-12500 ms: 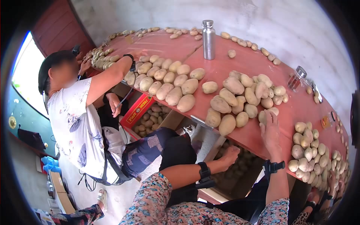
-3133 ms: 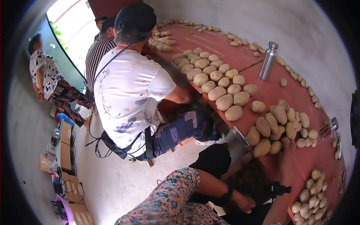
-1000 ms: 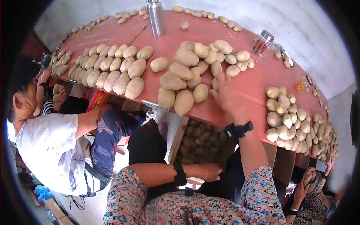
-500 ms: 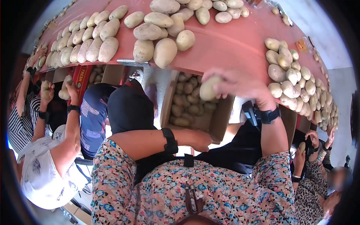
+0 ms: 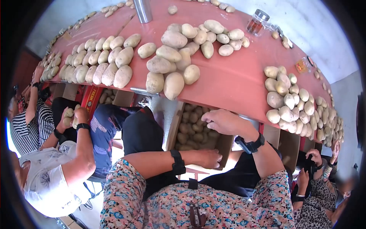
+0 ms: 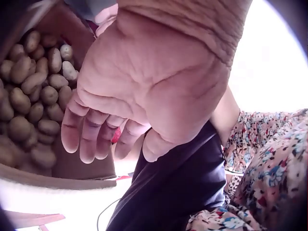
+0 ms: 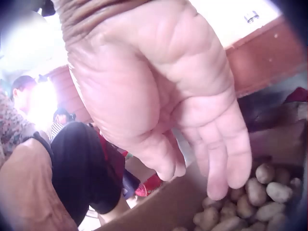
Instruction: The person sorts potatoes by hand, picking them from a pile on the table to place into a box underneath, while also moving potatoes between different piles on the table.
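Counted one left hand [image 5: 206, 158] at the near edge of one cardboard box [image 5: 225, 146] and one right hand [image 5: 223, 121] over its right edge, both loosely unfolded, plus potatoes [image 5: 190, 129] heaped inside, too overlapped to tally, oval and dull tan.

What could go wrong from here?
1. The pile's front potatoes sit right at the table edge; a nudge might roll one off.
2. The right hand, over the carton, is near that edge and could knock it when lifting.
3. The left hand is close by too, so the hands might bump.
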Motion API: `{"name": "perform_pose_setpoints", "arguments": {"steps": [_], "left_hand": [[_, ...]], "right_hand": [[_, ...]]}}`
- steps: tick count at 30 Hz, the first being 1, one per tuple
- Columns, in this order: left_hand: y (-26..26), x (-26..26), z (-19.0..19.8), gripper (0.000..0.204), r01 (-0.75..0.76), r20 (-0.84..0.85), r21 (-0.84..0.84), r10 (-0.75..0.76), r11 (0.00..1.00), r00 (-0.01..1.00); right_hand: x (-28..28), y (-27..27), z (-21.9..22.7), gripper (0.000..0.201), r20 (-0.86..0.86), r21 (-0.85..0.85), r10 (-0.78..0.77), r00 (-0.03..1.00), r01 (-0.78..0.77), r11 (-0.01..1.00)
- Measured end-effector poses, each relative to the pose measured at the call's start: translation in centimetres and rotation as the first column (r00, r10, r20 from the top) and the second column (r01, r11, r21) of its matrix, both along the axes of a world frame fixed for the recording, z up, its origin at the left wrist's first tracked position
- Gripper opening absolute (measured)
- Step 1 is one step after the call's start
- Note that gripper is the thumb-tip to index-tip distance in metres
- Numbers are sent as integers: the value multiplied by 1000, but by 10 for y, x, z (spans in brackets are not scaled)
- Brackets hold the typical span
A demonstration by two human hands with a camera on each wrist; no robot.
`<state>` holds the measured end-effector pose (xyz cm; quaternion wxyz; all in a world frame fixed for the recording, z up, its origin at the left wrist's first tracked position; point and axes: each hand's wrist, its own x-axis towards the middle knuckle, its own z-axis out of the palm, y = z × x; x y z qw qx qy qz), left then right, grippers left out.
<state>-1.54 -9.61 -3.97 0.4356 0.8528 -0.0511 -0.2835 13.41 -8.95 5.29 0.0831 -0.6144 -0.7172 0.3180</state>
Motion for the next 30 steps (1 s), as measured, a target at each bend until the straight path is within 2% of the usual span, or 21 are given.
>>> {"name": "perform_pose_setpoints", "arguments": {"steps": [1,2,4,6,7,8,9,11,14,16,18,20,23,25,26,28,30], "left_hand": [[2,2,1,38,-36,4,-20,36,999,999],[2,3,1,38,-72,6,-42,72,997,997],[3,5,7,37,-69,22,-23,70,997,997],[2,5,8,36,-66,35,2,66,998,997],[-1,4,6,35,-65,39,2,65,998,997],[-2,3,4,33,-63,43,2,63,998,997],[-2,3,8,33,-69,24,2,69,998,997],[-4,1,0,34,-64,43,4,64,998,997],[-3,1,-3,36,-43,46,19,42,999,998],[-3,-2,-5,34,-52,118,6,51,999,992],[-1,-3,-1,31,-42,94,-9,42,999,995],[1,-5,4,29,-17,53,-47,19,999,998],[3,-6,1,25,100,-7,-30,-100,995,995],[3,-11,-2,22,249,30,130,-255,960,966],[3,-14,-3,22,260,27,112,-265,959,964],[6,-18,-3,21,249,23,194,-258,949,966],[10,-16,7,19,267,-19,233,-270,935,963]], "right_hand": [[-1,7,6,20,-208,-64,-115,971,104,993],[-3,14,15,20,-205,-62,-111,972,100,993],[-7,27,36,19,-404,-67,-335,851,338,939],[-6,41,33,22,-419,5,-340,842,376,927],[-5,48,28,28,-337,229,-316,887,403,886],[-5,54,26,35,-248,444,-311,918,393,805],[-7,60,28,35,-248,451,-305,920,388,803],[-10,70,33,49,-28,508,-304,952,276,816],[-12,85,4,50,28,602,-323,946,242,761],[-12,94,-3,56,20,592,-287,958,220,775],[-8,104,-16,55,120,685,-288,950,131,717],[-6,104,-15,53,67,666,-282,957,167,727],[3,98,-15,51,-34,640,-273,961,231,733],[9,90,-10,47,-128,608,-304,944,317,728],[11,83,-5,47,-130,593,-316,940,329,735],[14,72,7,43,-364,324,-479,799,591,739],[20,64,0,42,-385,383,-474,791,605,698]]}}
